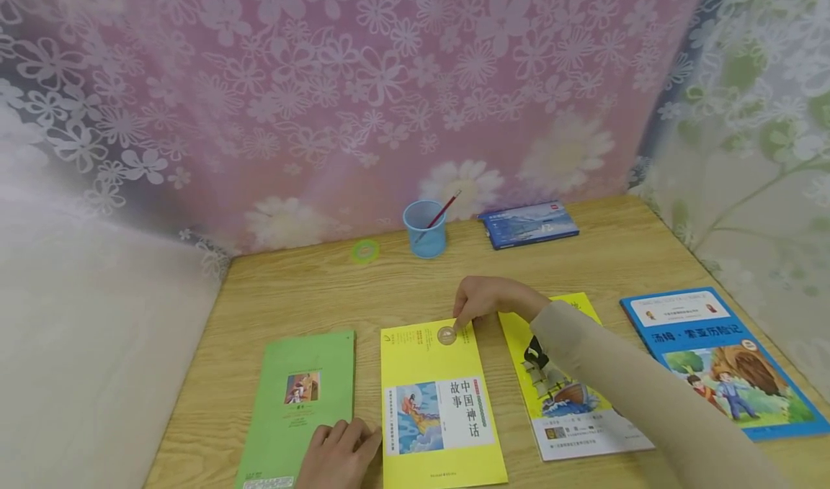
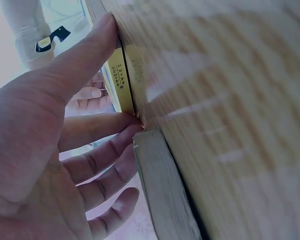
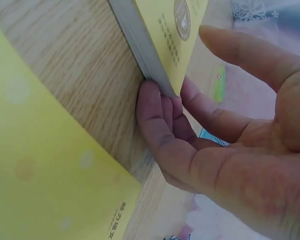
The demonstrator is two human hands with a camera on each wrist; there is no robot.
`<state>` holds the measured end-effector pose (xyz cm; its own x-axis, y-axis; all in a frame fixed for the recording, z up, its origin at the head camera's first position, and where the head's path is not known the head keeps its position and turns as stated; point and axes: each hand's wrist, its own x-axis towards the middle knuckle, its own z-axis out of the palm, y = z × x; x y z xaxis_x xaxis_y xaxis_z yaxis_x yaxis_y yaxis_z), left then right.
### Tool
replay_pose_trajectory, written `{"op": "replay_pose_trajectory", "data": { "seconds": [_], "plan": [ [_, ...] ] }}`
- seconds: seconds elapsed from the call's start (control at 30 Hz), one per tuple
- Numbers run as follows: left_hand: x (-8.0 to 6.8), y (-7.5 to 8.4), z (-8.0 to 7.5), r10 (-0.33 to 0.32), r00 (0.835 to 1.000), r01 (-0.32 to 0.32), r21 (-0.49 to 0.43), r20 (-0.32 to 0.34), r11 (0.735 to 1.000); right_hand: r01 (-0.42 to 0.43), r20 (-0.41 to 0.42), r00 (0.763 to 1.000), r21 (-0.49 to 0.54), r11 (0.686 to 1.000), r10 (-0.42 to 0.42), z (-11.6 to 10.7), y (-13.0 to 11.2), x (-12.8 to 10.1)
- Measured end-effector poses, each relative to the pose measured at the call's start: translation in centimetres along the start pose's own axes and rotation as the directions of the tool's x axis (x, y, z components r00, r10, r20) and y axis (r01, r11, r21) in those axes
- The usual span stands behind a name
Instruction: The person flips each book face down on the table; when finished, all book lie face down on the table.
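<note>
A yellow book [image 1: 441,410] with a picture on its cover lies flat in the middle of the wooden table [image 1: 311,294]. My right hand [image 1: 463,322] is at its far right corner. The right wrist view shows the fingertips [image 3: 157,100] pressed against that corner of the yellow book [image 3: 165,30], with the thumb [image 3: 240,50] held off above the cover. My left hand [image 1: 359,437] rests near the front edge with straight fingers on the green book [image 1: 298,402]. Its thumb [image 2: 97,40] touches the yellow book's spine [image 2: 121,75].
A second yellow book with a ship [image 1: 564,395] lies partly under my right forearm, and a blue picture book [image 1: 720,359] lies further right. At the back stand a blue cup with a pencil [image 1: 424,228], a green tape ring [image 1: 365,250] and a blue box [image 1: 528,224]. Floral curtains surround the table.
</note>
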<state>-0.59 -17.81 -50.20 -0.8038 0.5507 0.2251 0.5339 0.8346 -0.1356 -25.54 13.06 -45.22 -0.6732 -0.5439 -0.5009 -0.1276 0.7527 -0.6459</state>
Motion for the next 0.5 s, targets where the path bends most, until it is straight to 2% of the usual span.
{"op": "replay_pose_trajectory", "data": {
  "seconds": [0.17, 0.3, 0.5],
  "plan": [
    [-0.02, -0.10, 0.05, -0.006, 1.000, 0.006, 0.002, -0.004, 1.000, -0.027, -0.003, 1.000, -0.019, 0.999, 0.027, 0.04, -0.27, 0.03],
    [-0.09, -0.14, 0.14, -0.014, 1.000, 0.015, -0.020, 0.016, 1.000, -0.038, 0.026, 0.999, -0.046, 0.998, 0.040, 0.07, -0.38, 0.04],
    [-0.15, -0.01, -0.16, -0.064, 0.993, 0.075, -0.117, 0.102, 0.990, -0.036, 0.071, 0.997, -0.016, 0.999, 0.037, -0.54, -0.09, -0.12]
  ]
}}
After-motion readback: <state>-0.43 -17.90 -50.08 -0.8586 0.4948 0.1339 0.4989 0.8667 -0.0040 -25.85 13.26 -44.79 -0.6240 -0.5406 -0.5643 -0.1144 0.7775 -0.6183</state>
